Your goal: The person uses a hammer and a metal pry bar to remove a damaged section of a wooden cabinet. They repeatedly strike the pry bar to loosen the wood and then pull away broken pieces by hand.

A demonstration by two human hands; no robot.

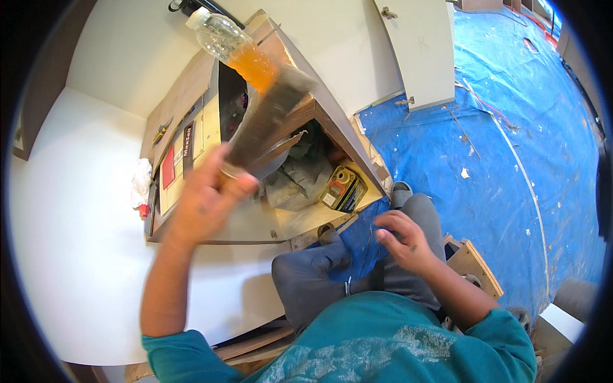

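Observation:
My left hand point(207, 201) is closed around the lower end of a dark flat strip point(271, 115), raised over the cabinet and smeared by motion. What kind of piece it is I cannot make out. Behind its upper end stands a clear plastic bottle point(233, 51) partly filled with orange liquid. My right hand point(405, 242) hovers by my right knee, its fingers loosely bent and apart from the thumb, with nothing seen in them. Under the strip is a low wooden cabinet point(300, 124) with an open compartment, holding grey crumpled material point(297, 182) and a yellow-and-black package point(343, 189).
Blue sheeting point(511, 166) with scattered debris covers the floor at right. A white door panel point(424, 54) with hinges stands at the back. Flat boxes point(169, 167) and a yellow-handled tool point(161, 132) lie on the cabinet's left. A wooden piece point(476, 268) sits beside my right leg.

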